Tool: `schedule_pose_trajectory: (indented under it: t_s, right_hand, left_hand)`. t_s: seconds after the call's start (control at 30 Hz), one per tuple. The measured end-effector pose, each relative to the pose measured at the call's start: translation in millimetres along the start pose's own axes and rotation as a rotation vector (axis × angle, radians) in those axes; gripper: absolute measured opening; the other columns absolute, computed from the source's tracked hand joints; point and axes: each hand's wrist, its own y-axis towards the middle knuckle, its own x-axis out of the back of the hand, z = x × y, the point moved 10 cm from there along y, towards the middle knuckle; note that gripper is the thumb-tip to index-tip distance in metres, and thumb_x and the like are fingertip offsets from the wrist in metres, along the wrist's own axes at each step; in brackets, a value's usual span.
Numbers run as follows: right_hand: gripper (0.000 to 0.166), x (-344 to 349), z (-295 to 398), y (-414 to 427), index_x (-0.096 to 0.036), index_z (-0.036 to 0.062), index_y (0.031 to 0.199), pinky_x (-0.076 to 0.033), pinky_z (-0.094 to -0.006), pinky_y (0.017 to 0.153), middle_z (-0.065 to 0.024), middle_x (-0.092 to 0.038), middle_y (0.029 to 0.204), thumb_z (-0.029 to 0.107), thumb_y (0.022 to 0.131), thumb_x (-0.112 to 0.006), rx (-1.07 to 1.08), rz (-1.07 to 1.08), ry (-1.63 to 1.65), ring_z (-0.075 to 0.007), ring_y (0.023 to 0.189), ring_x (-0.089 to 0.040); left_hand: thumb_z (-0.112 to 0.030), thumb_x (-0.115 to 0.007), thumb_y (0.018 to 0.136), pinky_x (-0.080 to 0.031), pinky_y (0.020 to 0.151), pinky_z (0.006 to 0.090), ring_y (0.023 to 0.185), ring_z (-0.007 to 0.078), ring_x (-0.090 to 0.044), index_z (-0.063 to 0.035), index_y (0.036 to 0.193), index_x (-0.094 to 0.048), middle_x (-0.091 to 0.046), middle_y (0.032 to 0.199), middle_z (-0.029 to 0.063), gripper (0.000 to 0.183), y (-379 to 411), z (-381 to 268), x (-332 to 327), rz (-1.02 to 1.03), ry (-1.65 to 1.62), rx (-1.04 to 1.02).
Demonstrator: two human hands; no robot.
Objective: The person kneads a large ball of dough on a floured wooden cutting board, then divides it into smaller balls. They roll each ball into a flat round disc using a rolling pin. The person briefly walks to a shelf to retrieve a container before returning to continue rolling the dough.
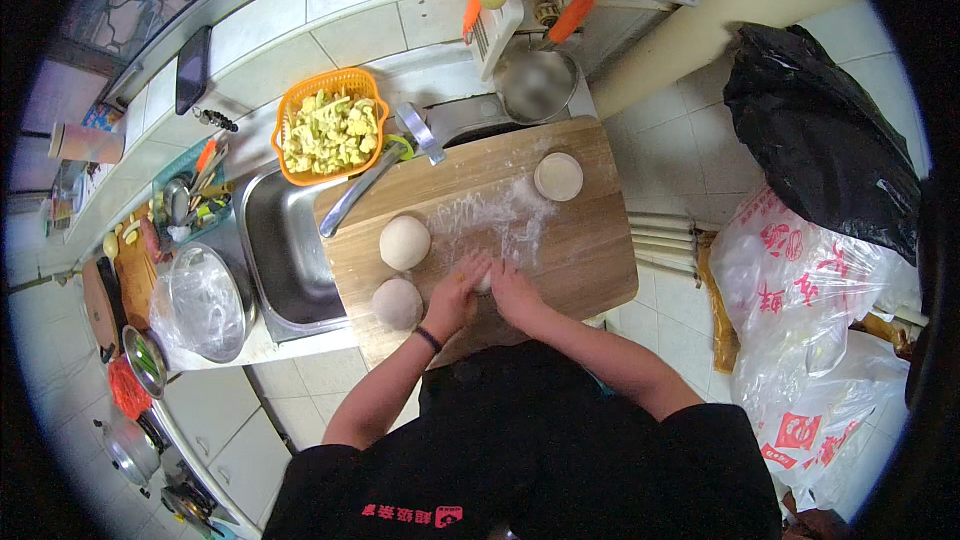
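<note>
Both my hands meet low over a floured wooden board [600,240]. My left hand [457,289] and my right hand [516,296] cup a pale piece of dough [484,283] between them, mostly covered by the fingers. To the left of my left hand rest two smooth, round dough balls, one [405,242] farther off and the other [397,304] close to my wrist. White flour [495,214] is smeared across the board beyond my fingers. Near the board's far right corner stands a small round bowl [559,177] with pale contents, apparently flour.
A steel sink [289,262] lies left of the board, its faucet [360,191] reaching over the board's edge. Behind is an orange basket [330,176] of cauliflower pieces. A plastic-covered bowl [202,304] stands at left, a metal pot [536,90] behind. Plastic bags [802,277] fill the right side.
</note>
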Motion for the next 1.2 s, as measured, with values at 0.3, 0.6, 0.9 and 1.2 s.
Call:
schedule_pose_trajectory:
  t_s: [0.3, 0.6, 0.9, 1.2]
  right_hand:
    - [0.044, 43.2, -0.5, 48.9, -0.042, -0.0015, 0.119, -0.048, -0.0532, 0.073, -0.0245, -0.049, 0.112, 0.005, 0.077, -0.057, 0.163, -0.134, 0.046, -0.0473, 0.093, -0.056]
    - [0.046, 2.6, -1.1, 6.6, -0.037, -0.0035, 0.118, -0.049, -0.0525, 0.075, -0.0288, -0.047, 0.111, 0.001, 0.076, -0.057, -0.091, 0.002, 0.051, -0.0463, 0.091, -0.057]
    - [0.04, 46.4, 26.5, 32.3, -0.041, -0.0012, 0.114, -0.049, -0.0516, 0.075, -0.026, -0.054, 0.107, 0.005, 0.078, -0.057, 0.261, -0.192, -0.123, -0.0437, 0.089, -0.06]
    - [0.051, 3.8, -8.9, 20.0, -0.037, -0.0014, 0.125, -0.049, -0.0506, 0.078, -0.0227, -0.058, 0.106, 0.006, 0.078, -0.057, -0.159, 0.103, 0.027, -0.0423, 0.093, -0.06]
  left_hand:
    - [0.0, -0.055, 0.077, -0.034, 0.106, 0.0377, 0.129, 0.0307, -0.041, -0.0055, 0.136, -0.043, -0.047, 0.135, 0.018, 0.06, 55.1, 45.4, 2.3, 0.167, -0.381, 0.278]
    - [0.01, -0.053, 0.068, -0.031, 0.108, 0.0416, 0.131, 0.0372, -0.036, -0.0043, 0.14, -0.033, -0.038, 0.141, 0.0209, 0.076, 6.8, 18.1, -12.2, 0.065, -0.03, 0.012]
    - [-0.005, -0.061, 0.072, -0.032, 0.107, 0.0417, 0.128, 0.0395, -0.038, -0.0034, 0.14, -0.033, -0.042, 0.137, 0.0215, 0.073, 37.6, 51.3, -2.5, 0.046, -0.238, 0.152]
    - [0.007, -0.057, 0.065, -0.026, 0.111, 0.0459, 0.136, 0.0373, -0.026, -0.0046, 0.138, -0.036, -0.04, 0.141, 0.0183, 0.077, 29.1, 20.9, -6.8, 0.111, 0.06, -0.024]
